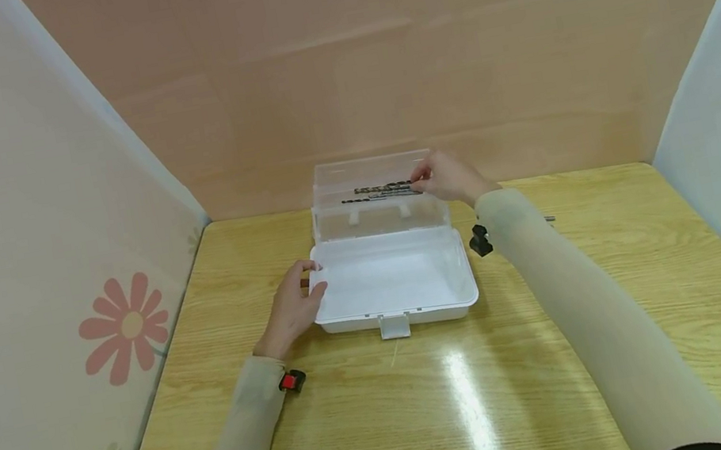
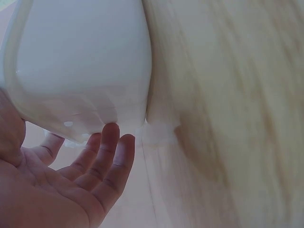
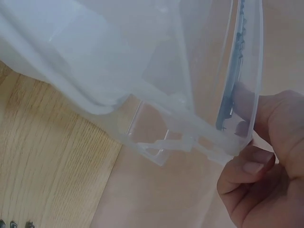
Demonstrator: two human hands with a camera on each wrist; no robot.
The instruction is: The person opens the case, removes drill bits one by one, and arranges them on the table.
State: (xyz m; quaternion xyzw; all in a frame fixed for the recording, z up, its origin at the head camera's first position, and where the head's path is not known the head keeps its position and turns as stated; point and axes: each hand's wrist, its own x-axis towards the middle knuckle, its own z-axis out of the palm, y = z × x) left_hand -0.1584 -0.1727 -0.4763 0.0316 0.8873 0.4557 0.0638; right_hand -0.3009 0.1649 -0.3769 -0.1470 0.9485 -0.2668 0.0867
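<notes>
A white plastic case stands open on the wooden table, its clear lid raised at the back. My left hand holds the left side, with the thumb at the rim. In the left wrist view, the fingers curl against its outer wall. Several dark and silver drill bits lie in the translucent upper tray. At their right ends, my right hand pinches a drill bit. The right wrist view shows the fingertips blurred behind the tray wall, beside the bits.
A metal shank sticks out beyond the right sleeve on the table. The case's front latch hangs down. A plain backdrop rises behind the table, with patterned panels on both sides.
</notes>
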